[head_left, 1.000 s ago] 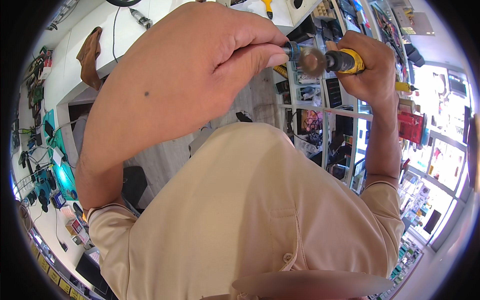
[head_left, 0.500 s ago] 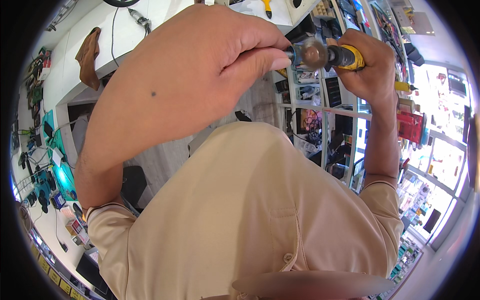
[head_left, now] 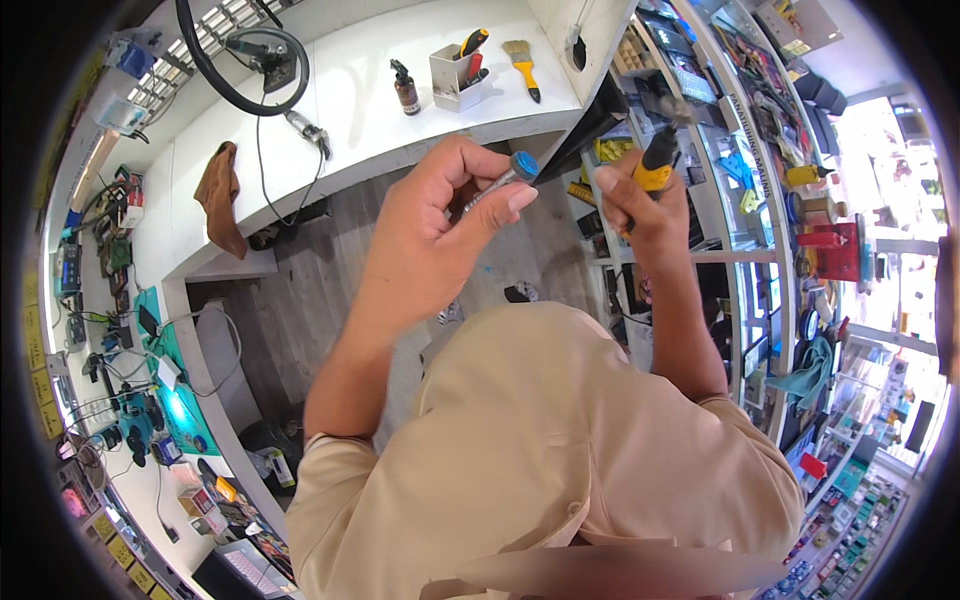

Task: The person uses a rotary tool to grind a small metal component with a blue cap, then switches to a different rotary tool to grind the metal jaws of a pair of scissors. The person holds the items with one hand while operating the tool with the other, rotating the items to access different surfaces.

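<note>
Left hand point(head_left: 435, 225) pinches a silver, blue-ended cylinder point(head_left: 500, 184) before the white surface point(head_left: 350, 100), near its front right corner; right hand point(head_left: 648, 210) grips a black-and-yellow handheld tool point(head_left: 656, 165), apart. Likely an inspection step; renewed contact calls for steady alignment.

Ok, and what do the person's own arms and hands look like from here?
The left hand and right hand are bare, with no gloves. Both forearms are uncovered, with no watch or bracelet visible. The left sleeve and right sleeve are short, loose and tan, matching the shirt.
</note>
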Demonstrator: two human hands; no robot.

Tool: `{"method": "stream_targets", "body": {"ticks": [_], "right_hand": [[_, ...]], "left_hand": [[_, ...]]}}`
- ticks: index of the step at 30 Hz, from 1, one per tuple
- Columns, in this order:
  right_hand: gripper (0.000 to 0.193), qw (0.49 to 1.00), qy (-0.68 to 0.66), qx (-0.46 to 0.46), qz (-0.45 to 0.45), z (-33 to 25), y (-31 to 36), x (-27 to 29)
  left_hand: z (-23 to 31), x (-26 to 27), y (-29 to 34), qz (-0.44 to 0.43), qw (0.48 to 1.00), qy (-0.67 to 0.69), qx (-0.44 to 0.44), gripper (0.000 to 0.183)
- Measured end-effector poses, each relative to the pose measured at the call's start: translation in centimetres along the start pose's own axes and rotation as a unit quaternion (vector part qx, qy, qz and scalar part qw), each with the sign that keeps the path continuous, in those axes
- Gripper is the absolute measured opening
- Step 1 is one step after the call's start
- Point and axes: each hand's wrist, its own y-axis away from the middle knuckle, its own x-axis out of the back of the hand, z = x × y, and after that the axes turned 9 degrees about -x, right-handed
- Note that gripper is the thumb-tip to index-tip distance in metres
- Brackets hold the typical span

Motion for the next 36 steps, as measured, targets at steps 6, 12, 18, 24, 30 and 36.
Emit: {"method": "stream_targets", "body": {"ticks": [6, 12, 18, 24, 30, 36], "right_hand": [[0.031, 0.999, 0.037, -0.02, -0.035, 1.0, 0.8, -0.6], [0.018, 0.993, 0.108, 0.037, -0.021, -0.7, 0.7, -1.1], [0.034, 0.987, -0.124, -0.006, -0.106, -2.7, 0.9, -3.2], [0.024, 0.986, -0.115, -0.007, -0.119, -3.0, 1.0, -4.7], [0.023, 0.995, -0.056, 0.013, -0.086, -2.3, 1.1, -4.6], [0.02, 0.997, -0.053, -0.014, -0.061, -2.3, 1.4, -4.4]], "left_hand": [[-0.7, -1.1, 0.2, 0.037, 0.984, 0.173, 0.022, 0.031], [0.5, -2.1, 0.8, 0.039, 0.977, 0.201, 0.062, 0.04], [0.7, -3.3, 0.9, 0.052, 0.966, 0.24, 0.075, 0.041], [0.1, -3.7, 0.9, 0.055, 0.96, 0.262, 0.083, 0.043], [0.1, -4.2, 1.4, 0.078, 0.977, 0.179, 0.085, 0.041], [-0.4, -4.8, 1.3, 0.1, 0.981, 0.154, 0.063, 0.037]]}}
